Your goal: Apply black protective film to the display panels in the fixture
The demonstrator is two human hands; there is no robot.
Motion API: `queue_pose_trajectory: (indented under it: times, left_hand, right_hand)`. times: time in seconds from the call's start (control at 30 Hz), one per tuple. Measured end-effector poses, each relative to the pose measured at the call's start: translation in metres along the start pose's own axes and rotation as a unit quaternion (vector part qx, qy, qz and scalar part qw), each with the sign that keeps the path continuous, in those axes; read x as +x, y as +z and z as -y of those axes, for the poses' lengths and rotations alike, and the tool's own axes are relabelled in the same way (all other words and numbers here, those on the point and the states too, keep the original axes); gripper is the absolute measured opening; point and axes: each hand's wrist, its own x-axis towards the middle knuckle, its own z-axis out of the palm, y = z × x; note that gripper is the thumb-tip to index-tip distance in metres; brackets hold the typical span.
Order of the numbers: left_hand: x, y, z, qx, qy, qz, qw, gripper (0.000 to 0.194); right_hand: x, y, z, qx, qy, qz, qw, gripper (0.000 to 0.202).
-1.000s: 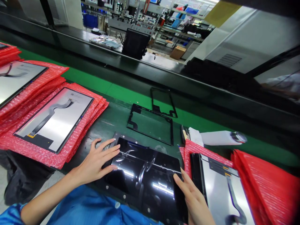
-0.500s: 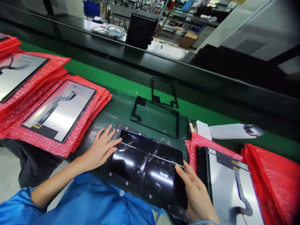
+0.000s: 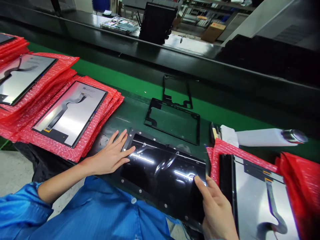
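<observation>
A glossy black screen lies face up on a dark plate with round silver dots, at the near edge of the green bench. My left hand rests with spread fingers on the left end of the plate, its fingertips touching the screen's left edge. My right hand grips the right end of the screen, thumb on top and the other fingers partly hidden at the edge. Beyond the screen lie a black frame and a smaller black frame.
Silver-backed panels lie on red bubble-wrap bags at the left. Another panel, red bags and a white bottle stand at the right. A dark rail crosses behind.
The view has shifted, so the bench items appear further right. Reflections on the black screen have changed. Both hands stay at its two ends.
</observation>
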Motion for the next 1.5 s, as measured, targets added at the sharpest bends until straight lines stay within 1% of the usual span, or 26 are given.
queue_pose_trajectory:
  times: [0.03,0.1,0.17,0.23,0.3,0.33,0.4,0.47,0.5,0.57,0.63,0.67,0.73,0.8,0.87,0.93,1.0,1.03,1.07,1.17,1.23,1.3,1.37,1.4,1.43,1.5]
  left_hand:
    - [0.000,-0.003,0.000,-0.003,0.004,0.014,1.000,0.056]
    - [0.001,-0.009,0.000,-0.007,0.014,0.036,0.999,0.070]
    - [0.001,-0.013,-0.001,0.001,0.022,0.052,0.998,0.084]
    - [0.001,-0.015,-0.003,0.024,0.026,0.061,0.998,0.089]
    - [-0.001,-0.013,-0.004,0.054,0.025,0.061,0.996,0.088]
    - [-0.002,-0.012,-0.004,0.070,0.024,0.058,0.996,0.087]
    - [-0.004,-0.007,-0.004,0.100,0.023,0.045,0.994,0.084]
    - [-0.005,-0.001,-0.005,0.117,0.022,0.030,0.992,0.080]
    - [-0.004,0.002,-0.006,0.122,0.018,0.018,0.992,0.078]
    - [0.001,0.009,-0.010,0.129,-0.005,-0.011,0.992,0.070]
    - [0.010,0.014,-0.014,0.137,-0.043,-0.040,0.989,0.062]
    - [0.016,0.016,-0.016,0.140,-0.061,-0.054,0.987,0.061]
    - [0.028,0.019,-0.016,0.139,-0.081,-0.074,0.984,0.065]
    - [0.038,0.021,-0.012,0.136,-0.078,-0.087,0.984,0.069]
    - [0.043,0.023,-0.007,0.137,-0.060,-0.088,0.985,0.072]
    - [0.044,0.026,-0.003,0.137,-0.047,-0.089,0.985,0.077]
    - [0.042,0.029,-0.001,0.129,-0.046,-0.092,0.986,0.082]
    - [0.041,0.030,-0.001,0.125,-0.048,-0.093,0.987,0.084]
    - [0.041,0.032,0.000,0.119,-0.048,-0.093,0.987,0.086]
    - [0.042,0.035,0.003,0.105,-0.048,-0.091,0.989,0.086]
    - [0.043,0.035,0.006,0.094,-0.049,-0.085,0.991,0.084]
    - [0.044,0.032,0.007,0.083,-0.053,-0.080,0.992,0.081]
    - [0.040,0.030,0.007,0.074,-0.064,-0.074,0.992,0.077]
    - [0.036,0.028,0.006,0.069,-0.070,-0.068,0.993,0.075]
    - [0.031,0.027,0.005,0.059,-0.075,-0.059,0.994,0.074]
    - [0.017,0.024,0.003,0.026,-0.076,-0.028,0.996,0.074]
  right_hand:
    - [0.000,0.000,-0.001,0.001,-0.001,0.000,1.000,0.075]
    - [0.002,-0.001,-0.006,0.001,-0.003,0.002,1.000,0.070]
    - [0.007,-0.002,-0.013,-0.009,-0.023,-0.009,1.000,0.067]
    - [0.013,-0.007,-0.019,-0.041,-0.079,-0.025,0.996,0.063]
    - [0.020,-0.016,-0.022,-0.124,-0.169,-0.040,0.977,0.054]
    - [0.024,-0.021,-0.021,-0.185,-0.220,-0.044,0.957,0.049]
    - [0.030,-0.034,-0.017,-0.311,-0.310,-0.039,0.898,0.042]
    - [0.038,-0.045,-0.011,-0.396,-0.370,-0.012,0.841,0.041]
    - [0.042,-0.049,-0.008,-0.418,-0.388,0.006,0.822,0.039]
    - [0.051,-0.055,-0.003,-0.440,-0.415,0.034,0.796,0.036]
    - [0.059,-0.058,-0.001,-0.452,-0.438,0.055,0.775,0.035]
    - [0.063,-0.059,0.000,-0.459,-0.447,0.065,0.765,0.037]
    - [0.068,-0.059,0.001,-0.479,-0.459,0.085,0.743,0.045]
    - [0.071,-0.060,0.003,-0.510,-0.466,0.096,0.716,0.057]
    - [0.072,-0.059,0.005,-0.547,-0.475,0.106,0.681,0.065]
    - [0.072,-0.059,0.005,-0.582,-0.486,0.111,0.642,0.069]
    - [0.073,-0.058,0.000,-0.604,-0.495,0.110,0.615,0.072]
    - [0.074,-0.057,-0.004,-0.605,-0.498,0.107,0.612,0.075]
    - [0.076,-0.056,-0.008,-0.601,-0.499,0.103,0.616,0.078]
    - [0.081,-0.048,-0.019,-0.571,-0.495,0.097,0.647,0.080]
    - [0.082,-0.043,-0.019,-0.561,-0.484,0.098,0.664,0.076]
    - [0.079,-0.039,-0.014,-0.567,-0.465,0.099,0.673,0.067]
    - [0.071,-0.041,-0.007,-0.564,-0.442,0.103,0.689,0.060]
    - [0.065,-0.044,-0.004,-0.550,-0.429,0.109,0.708,0.058]
    - [0.058,-0.050,-0.002,-0.527,-0.414,0.115,0.733,0.056]
    - [0.040,-0.063,-0.003,-0.468,-0.366,0.135,0.793,0.053]
